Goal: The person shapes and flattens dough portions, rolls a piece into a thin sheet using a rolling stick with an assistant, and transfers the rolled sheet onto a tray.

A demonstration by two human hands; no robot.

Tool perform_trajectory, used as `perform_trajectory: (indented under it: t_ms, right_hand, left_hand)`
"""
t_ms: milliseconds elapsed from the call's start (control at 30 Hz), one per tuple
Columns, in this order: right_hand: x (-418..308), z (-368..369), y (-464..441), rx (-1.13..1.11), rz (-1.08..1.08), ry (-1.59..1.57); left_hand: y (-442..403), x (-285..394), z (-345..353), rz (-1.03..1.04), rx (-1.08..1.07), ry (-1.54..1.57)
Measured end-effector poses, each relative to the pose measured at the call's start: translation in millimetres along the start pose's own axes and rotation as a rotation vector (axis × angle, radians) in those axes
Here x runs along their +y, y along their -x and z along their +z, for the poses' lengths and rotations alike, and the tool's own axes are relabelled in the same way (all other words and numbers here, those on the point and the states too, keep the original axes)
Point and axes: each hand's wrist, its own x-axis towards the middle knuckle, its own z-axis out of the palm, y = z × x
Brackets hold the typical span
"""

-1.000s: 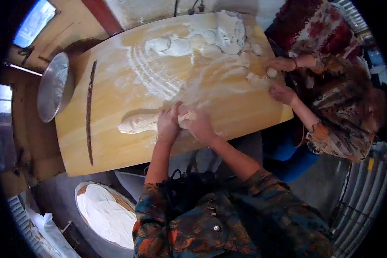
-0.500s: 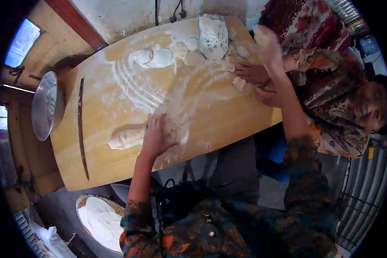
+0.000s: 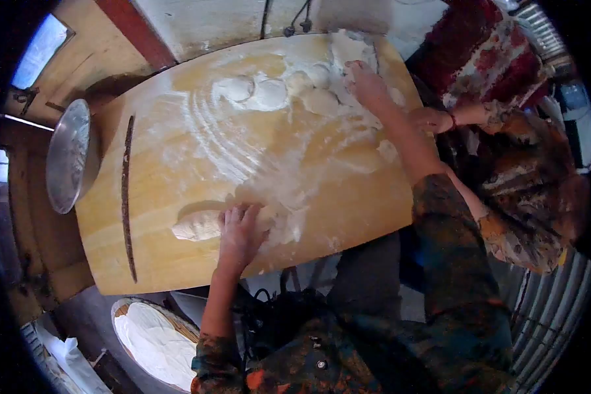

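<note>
A thick roll of dough (image 3: 197,226) lies across the front of the wooden board, dusted with flour. My left hand (image 3: 240,230) rests over its right part, fingers curved across the top and gripping it. Far forward on the right, my right hand (image 3: 369,87) is at the flour bag (image 3: 354,47), its fingers curled in at the near side. What those fingers hold is hidden. Just left of that hand are several flat rounds of dough, among them a floury one (image 3: 270,94) and a plainer one (image 3: 320,102).
A thin dark rolling stick (image 3: 127,197) lies along the board's left side. A metal basin (image 3: 69,157) stands beyond that edge. Loose flour (image 3: 220,141) streaks the board (image 3: 157,262). Another person's hand (image 3: 433,120) is at the right edge. A cloth-covered round basket (image 3: 152,338) sits below.
My right hand has swung left and come down to the flour bag. The other person's hands have drawn back from the dough pieces toward the edge. My left hand stays on the dough roll.
</note>
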Motion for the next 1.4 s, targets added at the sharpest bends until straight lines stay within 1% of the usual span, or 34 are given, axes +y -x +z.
perform_trajectory:
  t_ms: [67,133,200,233,267,300,367,467,567,633,700,800,833,900,967,1000,1067,1133,1167,1200,1267,1333,1367,1400]
  right_hand:
    - [-3,42,-21,0.074,0.038,0.14]
    - [-2,60,-29,0.115,-0.093,0.346]
    - [9,79,-37,0.184,-0.147,0.363]
    - [22,92,-43,0.23,-0.133,0.285]
    - [18,98,-47,0.272,-0.115,0.208]
    - [18,102,-51,0.163,-0.083,0.252]
    - [13,88,-44,-0.069,-0.003,0.345]
    - [6,77,-43,-0.209,0.066,0.33]
    - [-3,65,-11,0.109,-0.053,0.275]
    - [-15,56,16,0.044,-0.019,0.049]
    - [-41,48,55,-0.056,-0.113,-0.212]
    - [-129,56,140,-0.341,-0.168,-0.592]
    - [-157,47,161,-0.382,-0.182,-0.711]
    - [-194,40,180,-0.504,-0.145,-0.872]
    - [-210,46,185,-0.668,-0.038,-0.949]
    - [-213,45,189,-0.672,-0.006,-0.924]
    - [-218,40,193,-0.682,0.054,-0.87]
    - [-201,26,195,-0.307,-0.259,-0.442]
    - [-193,19,193,-0.168,-0.288,-0.304]
    - [-185,12,191,-0.029,-0.296,-0.161]
    - [-176,2,190,0.127,-0.057,-0.026]
    - [-187,5,201,0.002,-0.287,-0.237]
    - [-196,8,209,-0.06,-0.396,-0.346]
    - [-208,20,215,-0.091,-0.386,-0.274]
  left_hand:
    - [2,0,1,-0.024,-0.012,0.011]
    - [3,-4,6,-0.025,-0.004,0.011]
    - [4,-6,8,-0.033,0.005,0.009]
    - [3,-7,10,-0.034,0.025,0.024]
    - [1,-8,11,-0.032,0.041,0.042]
    - [-1,-8,15,-0.028,0.055,0.07]
    - [-1,-4,12,-0.033,0.069,0.043]
    - [-5,-5,15,-0.04,0.125,0.041]
    - [-3,-3,16,-0.069,0.152,0.059]
    - [-6,-2,17,-0.065,0.187,0.078]
    - [-9,-1,20,-0.037,0.236,0.11]
    - [-10,2,18,-0.007,0.279,0.189]
    - [-11,3,18,0.015,0.278,0.237]
    - [-12,6,23,0.052,0.277,0.334]
    - [-13,3,39,0.025,0.359,0.413]
    - [-11,1,44,0.01,0.397,0.449]
    - [-5,7,30,0.018,0.295,0.293]
    - [3,9,17,-0.022,0.223,0.117]
    - [5,6,9,-0.061,0.206,0.009]
    - [7,1,3,-0.101,0.192,-0.097]
    - [11,-14,-3,-0.089,0.164,-0.157]
    - [10,-16,-6,-0.042,0.161,-0.208]
    - [10,-19,-5,-0.048,0.114,-0.205]
    - [8,-25,-2,-0.054,0.07,-0.205]
